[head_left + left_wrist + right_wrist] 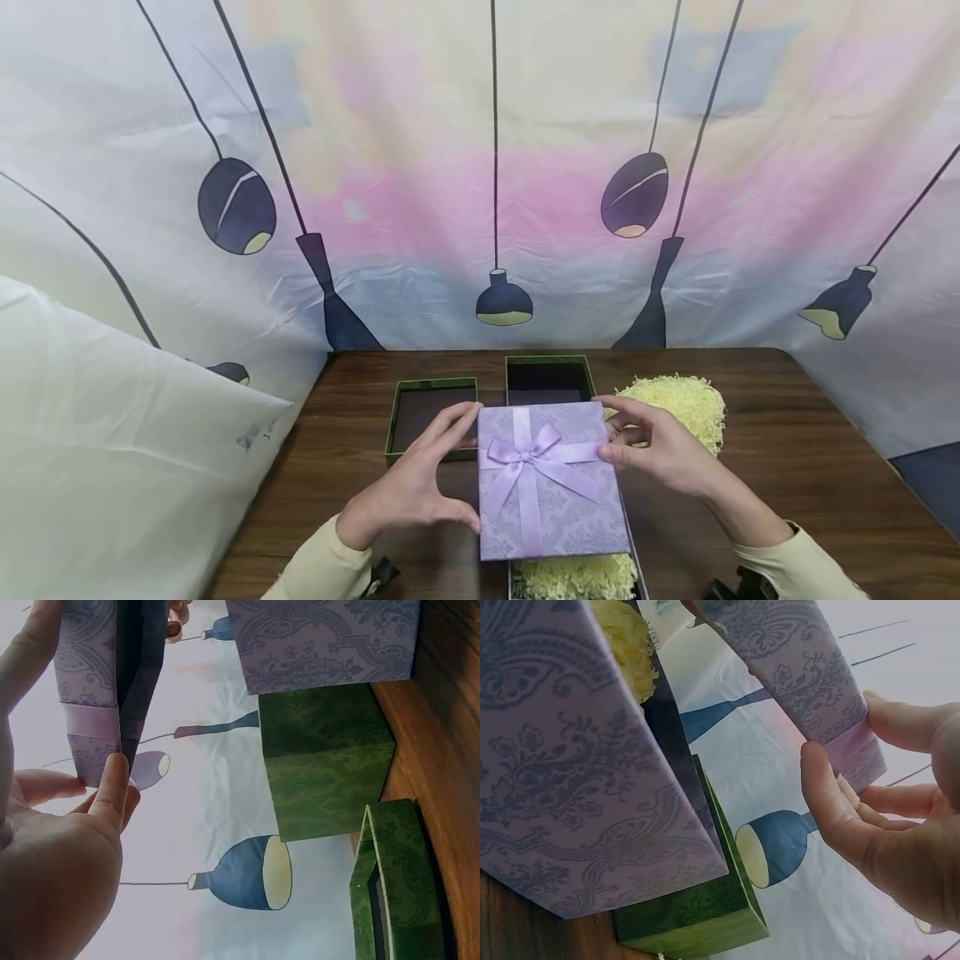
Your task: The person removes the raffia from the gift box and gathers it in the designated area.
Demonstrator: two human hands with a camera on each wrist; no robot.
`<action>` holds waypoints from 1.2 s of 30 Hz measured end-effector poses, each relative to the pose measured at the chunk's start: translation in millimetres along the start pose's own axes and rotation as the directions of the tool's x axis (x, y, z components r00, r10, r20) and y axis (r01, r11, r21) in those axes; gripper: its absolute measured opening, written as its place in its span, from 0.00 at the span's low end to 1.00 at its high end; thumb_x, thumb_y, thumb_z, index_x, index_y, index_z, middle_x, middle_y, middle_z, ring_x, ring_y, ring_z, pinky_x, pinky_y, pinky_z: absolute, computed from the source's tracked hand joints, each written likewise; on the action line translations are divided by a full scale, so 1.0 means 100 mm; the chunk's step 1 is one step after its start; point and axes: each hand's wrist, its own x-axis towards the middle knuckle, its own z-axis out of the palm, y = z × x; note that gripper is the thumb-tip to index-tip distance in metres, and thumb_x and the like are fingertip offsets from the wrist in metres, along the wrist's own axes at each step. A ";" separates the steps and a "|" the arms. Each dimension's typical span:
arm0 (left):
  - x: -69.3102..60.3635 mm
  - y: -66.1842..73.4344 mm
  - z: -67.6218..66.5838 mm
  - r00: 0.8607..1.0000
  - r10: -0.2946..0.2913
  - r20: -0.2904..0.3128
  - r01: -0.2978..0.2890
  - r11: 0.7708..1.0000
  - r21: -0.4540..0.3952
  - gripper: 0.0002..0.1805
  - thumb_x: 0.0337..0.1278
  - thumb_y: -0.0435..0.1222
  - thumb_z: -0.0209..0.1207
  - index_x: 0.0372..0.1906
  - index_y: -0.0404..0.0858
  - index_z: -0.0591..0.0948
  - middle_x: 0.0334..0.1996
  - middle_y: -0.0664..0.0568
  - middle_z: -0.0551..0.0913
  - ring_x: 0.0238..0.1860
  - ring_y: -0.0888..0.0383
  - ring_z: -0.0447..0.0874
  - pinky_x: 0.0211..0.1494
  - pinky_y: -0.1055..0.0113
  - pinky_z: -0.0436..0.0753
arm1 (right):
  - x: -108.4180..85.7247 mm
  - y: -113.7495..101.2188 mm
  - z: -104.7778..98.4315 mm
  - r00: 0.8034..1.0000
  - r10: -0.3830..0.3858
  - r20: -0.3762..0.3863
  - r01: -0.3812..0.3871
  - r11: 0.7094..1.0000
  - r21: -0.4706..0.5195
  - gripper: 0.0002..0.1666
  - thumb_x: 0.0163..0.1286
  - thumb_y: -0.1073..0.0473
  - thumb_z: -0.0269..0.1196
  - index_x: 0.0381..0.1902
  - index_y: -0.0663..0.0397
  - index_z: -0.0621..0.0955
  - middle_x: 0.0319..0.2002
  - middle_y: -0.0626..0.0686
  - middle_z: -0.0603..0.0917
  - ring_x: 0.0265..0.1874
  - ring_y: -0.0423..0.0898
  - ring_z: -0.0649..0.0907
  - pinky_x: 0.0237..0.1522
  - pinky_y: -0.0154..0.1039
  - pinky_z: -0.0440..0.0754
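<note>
Lid (553,492) is pinched at opposite sides by left hand (416,479) and right hand (663,442), grip partly closed, and held above, not touching, purple box (592,780).

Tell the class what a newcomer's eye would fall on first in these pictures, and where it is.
Probably the lilac lid with its ribbon bow, held between the left grip and the right grip above an open box of pale-yellow shreds. Next, perhaps, the pale-yellow mound on the table, just beyond the right grip. Behind the table, dark lamps stand out on the pastel cloth.
</note>
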 end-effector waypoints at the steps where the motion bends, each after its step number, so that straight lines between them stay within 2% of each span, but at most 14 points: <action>1: 0.00 0.00 -0.01 1.000 0.006 -0.004 -0.006 1.000 0.007 0.70 0.27 0.48 0.80 0.78 0.40 0.49 0.71 0.43 0.56 0.58 0.52 0.79 0.65 0.56 0.78 | 0.00 0.00 0.00 1.000 0.002 -0.001 -0.002 1.000 -0.001 0.41 0.63 0.62 0.69 0.68 0.72 0.64 0.42 0.66 0.80 0.37 0.45 0.86 0.34 0.43 0.89; 4: 0.01 0.02 -0.02 1.000 0.015 -0.014 -0.015 1.000 0.000 0.70 0.26 0.48 0.80 0.78 0.38 0.49 0.71 0.42 0.56 0.58 0.50 0.79 0.64 0.56 0.79 | 0.03 -0.02 0.01 1.000 -0.004 -0.006 0.004 1.000 -0.005 0.42 0.63 0.62 0.69 0.68 0.72 0.64 0.42 0.66 0.80 0.37 0.45 0.86 0.35 0.43 0.89; 8: 0.02 0.03 -0.05 0.999 -0.006 -0.033 0.005 1.000 -0.015 0.71 0.24 0.47 0.80 0.78 0.40 0.50 0.72 0.43 0.55 0.59 0.49 0.78 0.63 0.58 0.80 | 0.05 -0.04 0.01 0.999 -0.015 -0.037 0.014 0.999 -0.037 0.41 0.62 0.62 0.69 0.69 0.69 0.65 0.41 0.64 0.81 0.36 0.45 0.86 0.22 0.40 0.86; 10: 0.02 0.04 -0.05 0.999 -0.020 -0.045 0.019 1.000 -0.022 0.71 0.23 0.46 0.81 0.78 0.41 0.49 0.73 0.43 0.55 0.60 0.49 0.78 0.62 0.58 0.80 | 0.06 -0.06 0.01 0.998 -0.026 -0.064 0.022 0.998 -0.064 0.40 0.62 0.62 0.70 0.68 0.67 0.67 0.41 0.62 0.81 0.35 0.43 0.86 0.20 0.39 0.84; 14: 0.04 0.10 -0.07 0.997 -0.001 -0.074 -0.001 0.999 -0.033 0.72 0.21 0.40 0.82 0.77 0.35 0.50 0.73 0.39 0.55 0.59 0.45 0.78 0.59 0.54 0.82 | 0.07 -0.07 0.02 0.993 -0.064 -0.103 0.053 0.994 -0.099 0.38 0.61 0.63 0.70 0.66 0.68 0.69 0.42 0.62 0.83 0.36 0.40 0.85 0.27 0.36 0.85; 16: 0.06 0.16 -0.08 0.995 0.025 -0.093 -0.029 0.999 -0.035 0.71 0.19 0.36 0.82 0.76 0.29 0.51 0.72 0.34 0.55 0.57 0.42 0.78 0.57 0.51 0.83 | 0.08 -0.07 0.02 0.990 -0.081 -0.112 0.070 0.992 -0.105 0.37 0.61 0.64 0.70 0.65 0.68 0.69 0.43 0.62 0.83 0.36 0.39 0.85 0.31 0.34 0.86; 20: 0.10 0.30 -0.13 0.991 0.059 -0.119 -0.065 0.997 -0.048 0.69 0.17 0.30 0.82 0.73 0.22 0.53 0.70 0.28 0.55 0.56 0.40 0.78 0.55 0.51 0.84 | 0.11 -0.09 0.01 0.987 -0.097 -0.131 0.084 0.991 -0.105 0.36 0.61 0.64 0.70 0.65 0.67 0.70 0.43 0.61 0.84 0.37 0.39 0.85 0.33 0.34 0.86; 24: 0.13 0.35 -0.16 0.986 0.100 -0.137 -0.106 0.993 -0.043 0.68 0.17 0.28 0.81 0.71 0.19 0.53 0.70 0.26 0.54 0.64 0.41 0.70 0.56 0.53 0.84 | 0.13 -0.12 0.00 0.982 -0.100 -0.161 0.082 0.990 -0.114 0.35 0.60 0.64 0.70 0.63 0.68 0.72 0.42 0.61 0.83 0.37 0.38 0.84 0.33 0.33 0.86; 27: 0.14 0.34 -0.16 0.978 0.147 -0.150 -0.151 0.988 -0.016 0.68 0.16 0.27 0.82 0.71 0.18 0.53 0.69 0.24 0.54 0.68 0.40 0.62 0.56 0.52 0.84 | 0.14 -0.13 0.00 0.979 -0.103 -0.175 0.083 0.990 -0.117 0.33 0.60 0.65 0.70 0.62 0.69 0.73 0.42 0.62 0.83 0.37 0.37 0.84 0.33 0.33 0.86; 29: 0.13 0.27 -0.15 0.974 0.164 -0.158 -0.165 0.986 0.008 0.68 0.15 0.29 0.82 0.70 0.17 0.53 0.69 0.24 0.53 0.68 0.41 0.61 0.55 0.51 0.84 | 0.14 -0.14 0.00 0.978 -0.106 -0.180 0.087 0.990 -0.113 0.33 0.60 0.65 0.70 0.62 0.69 0.73 0.43 0.62 0.83 0.37 0.37 0.84 0.33 0.33 0.87; 34: 0.07 0.06 -0.09 0.976 0.147 -0.160 -0.143 0.989 0.038 0.69 0.19 0.36 0.82 0.73 0.22 0.53 0.69 0.31 0.53 0.69 0.47 0.61 0.57 0.54 0.84 | 0.14 -0.13 0.02 0.973 -0.134 -0.190 0.117 0.989 -0.094 0.33 0.61 0.66 0.70 0.62 0.70 0.73 0.42 0.63 0.83 0.37 0.37 0.85 0.34 0.33 0.87; 36: 0.06 0.04 -0.08 0.976 0.143 -0.162 -0.138 0.989 0.045 0.69 0.21 0.38 0.82 0.74 0.24 0.52 0.68 0.34 0.54 0.68 0.49 0.61 0.58 0.56 0.83 | 0.14 -0.13 0.02 0.970 -0.145 -0.193 0.129 0.987 -0.093 0.33 0.61 0.67 0.69 0.63 0.70 0.72 0.42 0.62 0.83 0.37 0.38 0.85 0.34 0.33 0.87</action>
